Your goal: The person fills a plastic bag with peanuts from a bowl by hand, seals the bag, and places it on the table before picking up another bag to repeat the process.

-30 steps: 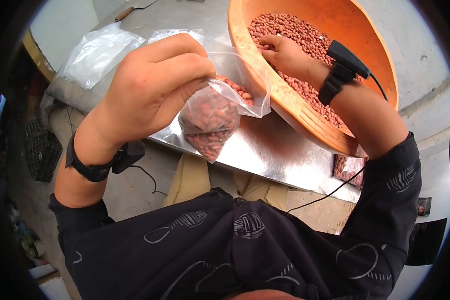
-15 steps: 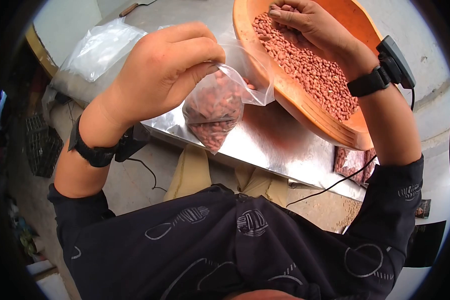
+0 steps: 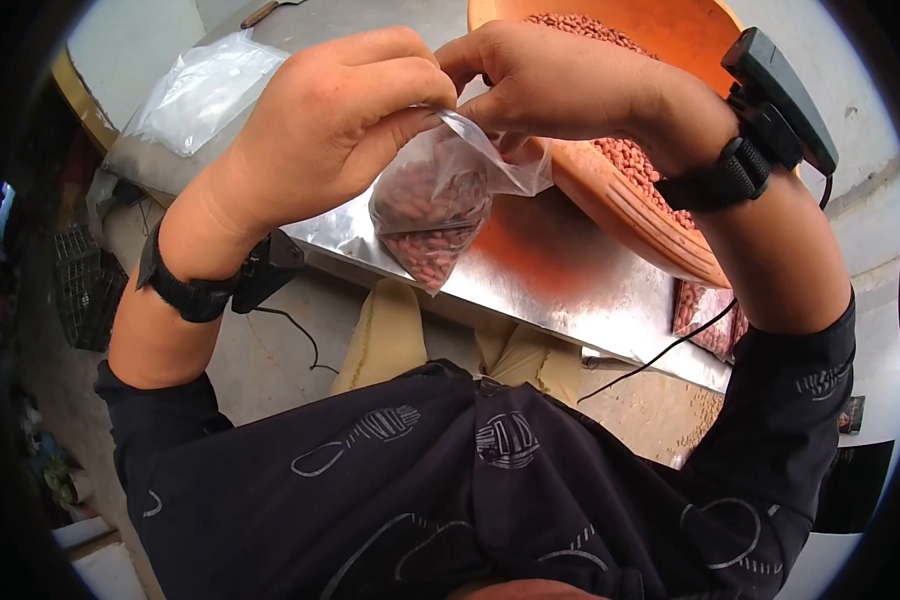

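A clear plastic bag [image 3: 432, 215], partly filled with reddish peanuts, hangs over the table's front edge. My left hand [image 3: 345, 125] pinches the bag's rim at its upper left. At the bag's mouth is my right hand [image 3: 560, 85], bent downward with its fingers near the left fingertips; what its fingers hold, if anything, is hidden. Behind and beneath the right wrist stands an orange basin [image 3: 630, 225] holding many loose peanuts [image 3: 625, 160].
Empty clear bags [image 3: 210, 90] lie at the table's back left, near a wooden-handled tool [image 3: 260, 14]. Filled peanut packets [image 3: 705, 315] sit by the right front edge of the metal table [image 3: 570, 310]. A black cable crosses that edge.
My right hand has moved left and down from over the peanuts in the basin to the mouth of the bag. My left hand still grips the rim, nearly in the same place.
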`<act>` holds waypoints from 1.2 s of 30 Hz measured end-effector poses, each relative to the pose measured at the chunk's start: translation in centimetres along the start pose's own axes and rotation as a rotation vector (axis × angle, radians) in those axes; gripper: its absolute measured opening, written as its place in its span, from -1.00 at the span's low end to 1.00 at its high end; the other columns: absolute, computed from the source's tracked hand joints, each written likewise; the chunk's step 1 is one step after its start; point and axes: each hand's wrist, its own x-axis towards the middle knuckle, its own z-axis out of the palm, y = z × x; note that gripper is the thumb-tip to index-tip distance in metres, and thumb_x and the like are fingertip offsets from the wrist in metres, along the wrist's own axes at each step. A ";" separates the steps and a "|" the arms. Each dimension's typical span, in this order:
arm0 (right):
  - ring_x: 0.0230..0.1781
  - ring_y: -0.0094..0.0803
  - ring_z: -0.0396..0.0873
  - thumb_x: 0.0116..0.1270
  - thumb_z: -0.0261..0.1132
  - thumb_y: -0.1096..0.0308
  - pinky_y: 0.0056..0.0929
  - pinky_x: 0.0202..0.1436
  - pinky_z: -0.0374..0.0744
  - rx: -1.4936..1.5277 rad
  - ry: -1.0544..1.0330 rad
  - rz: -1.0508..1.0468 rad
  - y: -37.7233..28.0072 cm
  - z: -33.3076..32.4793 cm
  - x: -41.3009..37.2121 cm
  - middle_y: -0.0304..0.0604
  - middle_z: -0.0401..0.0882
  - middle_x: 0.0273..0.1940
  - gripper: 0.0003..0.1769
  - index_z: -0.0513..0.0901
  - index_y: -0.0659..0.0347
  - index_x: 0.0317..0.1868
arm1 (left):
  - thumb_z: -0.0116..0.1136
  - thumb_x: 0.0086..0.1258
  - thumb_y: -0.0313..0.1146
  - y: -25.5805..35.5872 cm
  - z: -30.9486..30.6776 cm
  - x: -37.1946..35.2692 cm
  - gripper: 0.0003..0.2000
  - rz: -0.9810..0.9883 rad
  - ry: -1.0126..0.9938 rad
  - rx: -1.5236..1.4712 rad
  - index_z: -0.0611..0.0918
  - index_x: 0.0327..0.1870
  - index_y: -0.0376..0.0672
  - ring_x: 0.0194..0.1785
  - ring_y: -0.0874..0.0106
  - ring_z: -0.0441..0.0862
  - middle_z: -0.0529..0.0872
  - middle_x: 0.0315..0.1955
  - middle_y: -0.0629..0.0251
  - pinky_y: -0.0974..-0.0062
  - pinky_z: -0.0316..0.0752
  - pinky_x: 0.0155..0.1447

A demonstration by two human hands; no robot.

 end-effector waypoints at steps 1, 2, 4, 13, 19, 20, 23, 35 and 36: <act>-0.43 -0.58 0.61 0.42 0.34 0.26 -0.60 -0.37 0.62 0.033 -0.010 -0.008 0.4 -0.2 0.0 -0.29 0.61 -0.32 -0.71 0.63 0.31 -0.01 | 0.25 0.26 -0.67 0.0 0.1 -0.1 -0.85 -0.005 -0.002 0.004 0.64 -0.19 -0.28 -0.29 0.31 0.60 0.64 -0.27 0.22 0.47 0.48 -0.24; -0.41 -0.56 0.61 0.44 0.32 0.28 -0.58 -0.34 0.61 -0.049 0.011 -0.086 0.9 -0.7 -0.1 -0.27 0.62 -0.31 -0.72 0.63 0.33 -0.01 | 0.25 0.25 -0.67 0.0 0.0 -0.1 -0.85 -0.006 -0.005 0.004 0.64 -0.19 -0.28 -0.29 0.31 0.60 0.64 -0.27 0.22 0.47 0.48 -0.24; -0.39 -0.55 0.62 0.46 0.28 0.32 -0.56 -0.30 0.61 -0.081 0.018 -0.147 1.2 -2.4 -0.8 -0.24 0.64 -0.29 -0.74 0.64 0.35 0.00 | 0.25 0.25 -0.67 0.0 -0.1 -0.1 -0.85 -0.006 -0.010 0.006 0.64 -0.19 -0.28 -0.30 0.31 0.60 0.64 -0.27 0.21 0.47 0.48 -0.25; -0.36 -0.45 0.69 0.37 0.40 0.21 -0.46 -0.33 0.71 0.105 0.022 0.542 12.1 -5.3 -5.7 -0.12 0.65 -0.11 -0.44 0.44 0.26 0.26 | 0.25 0.23 -0.69 0.1 -0.4 -0.9 -0.83 -0.011 -0.009 -0.022 0.64 -0.18 -0.29 -0.32 0.31 0.59 0.64 -0.29 0.19 0.49 0.49 -0.26; -0.33 -0.15 0.71 0.27 0.50 0.07 -0.22 -0.34 0.74 0.255 -0.144 0.807 18.3 -1.7 -7.6 0.25 0.49 0.26 0.09 -0.03 0.16 0.58 | 0.25 0.23 -0.69 0.3 -0.3 -1.0 -0.83 -0.027 -0.001 -0.051 0.63 -0.18 -0.31 -0.33 0.32 0.59 0.63 -0.29 0.16 0.49 0.49 -0.27; -0.34 -0.19 0.71 0.27 0.50 0.07 -0.22 -0.37 0.73 0.304 -0.081 0.759 18.8 -1.2 -7.3 0.22 0.49 0.25 0.09 -0.04 0.15 0.58 | 0.25 0.23 -0.69 0.3 -0.3 -1.0 -0.83 -0.028 0.000 -0.053 0.63 -0.18 -0.31 -0.33 0.32 0.59 0.63 -0.29 0.16 0.49 0.49 -0.27; -0.20 -0.40 0.62 0.37 0.41 0.18 -0.40 -0.31 0.67 0.475 0.058 0.600 19.6 0.2 -5.4 -0.08 0.52 0.09 -0.07 0.02 0.10 0.57 | 0.25 0.23 -0.68 0.2 -0.1 -0.8 -0.84 -0.028 0.000 -0.061 0.63 -0.18 -0.32 -0.33 0.32 0.59 0.63 -0.29 0.16 0.49 0.50 -0.27; -0.02 -0.42 0.60 0.49 0.24 0.31 -0.50 0.02 0.59 0.190 0.515 0.338 17.3 1.3 3.4 -0.10 0.65 0.03 -0.60 0.52 0.22 0.27 | 0.25 0.24 -0.67 0.3 -0.1 -0.6 -0.85 -0.021 0.006 -0.066 0.63 -0.19 -0.32 -0.33 0.31 0.59 0.63 -0.29 0.16 0.48 0.50 -0.27; -0.09 -0.45 0.62 0.48 0.23 0.33 -0.52 -0.06 0.61 0.140 0.488 0.359 17.6 0.9 3.5 -0.13 0.68 -0.03 -0.63 0.55 0.21 0.23 | 0.25 0.24 -0.67 0.3 -0.1 -0.5 -0.85 -0.018 0.006 -0.062 0.63 -0.19 -0.32 -0.33 0.30 0.59 0.63 -0.30 0.16 0.47 0.50 -0.27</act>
